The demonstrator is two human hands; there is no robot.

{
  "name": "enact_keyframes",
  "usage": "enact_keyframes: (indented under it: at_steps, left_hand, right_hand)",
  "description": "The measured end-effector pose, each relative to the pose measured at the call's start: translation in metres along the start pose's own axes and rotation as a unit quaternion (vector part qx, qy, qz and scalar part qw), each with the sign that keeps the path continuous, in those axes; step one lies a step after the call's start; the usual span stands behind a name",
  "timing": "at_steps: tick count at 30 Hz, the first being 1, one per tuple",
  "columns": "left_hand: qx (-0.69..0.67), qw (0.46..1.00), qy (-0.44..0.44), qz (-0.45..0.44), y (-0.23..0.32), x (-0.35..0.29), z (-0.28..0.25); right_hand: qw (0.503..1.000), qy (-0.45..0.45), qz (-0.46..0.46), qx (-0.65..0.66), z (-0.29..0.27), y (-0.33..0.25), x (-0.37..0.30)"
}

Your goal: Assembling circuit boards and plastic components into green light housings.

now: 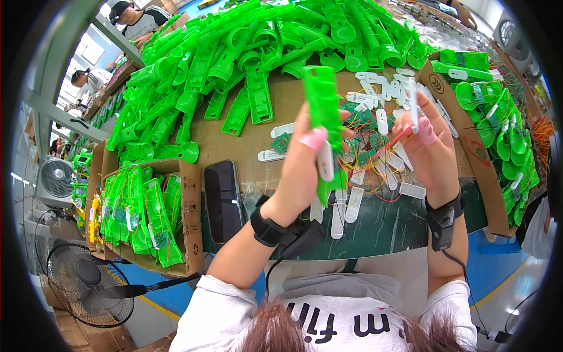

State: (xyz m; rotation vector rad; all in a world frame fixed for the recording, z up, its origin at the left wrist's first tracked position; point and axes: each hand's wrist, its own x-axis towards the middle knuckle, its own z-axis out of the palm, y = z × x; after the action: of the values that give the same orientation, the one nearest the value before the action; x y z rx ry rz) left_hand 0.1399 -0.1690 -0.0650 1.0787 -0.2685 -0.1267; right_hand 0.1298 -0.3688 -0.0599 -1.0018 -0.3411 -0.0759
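My left hand (pixel 300 167) is closed around a green plastic shell (pixel 321 97), held upright above the table and slightly blurred. A white oval piece (pixel 325 161) shows against the shell, beside my left palm. My right hand (pixel 434 146) is raised to the right, its fingers pinching a thin white plastic strip (pixel 413 108) seen nearly edge-on. A red wire (pixel 393 142) runs between the strip and the middle of the table. Below and between my hands lie green circuit boards (pixel 365 154) with thin coloured wires. White plastic pieces (pixel 353 204) are scattered around them.
A large heap of green shells (pixel 234 53) covers the table's far side. Cardboard boxes holding wired green shells stand at left (pixel 190 214) and right (pixel 469 149). A black phone (pixel 223 199) lies by the left box. A fan (pixel 88 281) stands lower left. Other people work at far left.
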Motion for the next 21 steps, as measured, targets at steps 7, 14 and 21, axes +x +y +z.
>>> enact_keyframes:
  at_steps: [7,14,21]
  left_hand:
    - [0.033,0.987,-0.157,-0.03,-0.009,-0.008,0.01]
    - [0.096,0.978,-0.187,-0.01,-0.01,-0.01,0.011]
    - [0.247,0.944,-0.213,0.058,-0.014,-0.004,0.002]
  right_hand:
    - [0.992,-0.013,0.121,0.031,0.003,-0.001,-0.001]
    - [0.988,0.017,0.142,0.063,-0.01,0.001,0.001]
    - [0.993,0.002,0.097,0.07,-0.006,-0.003,-0.001]
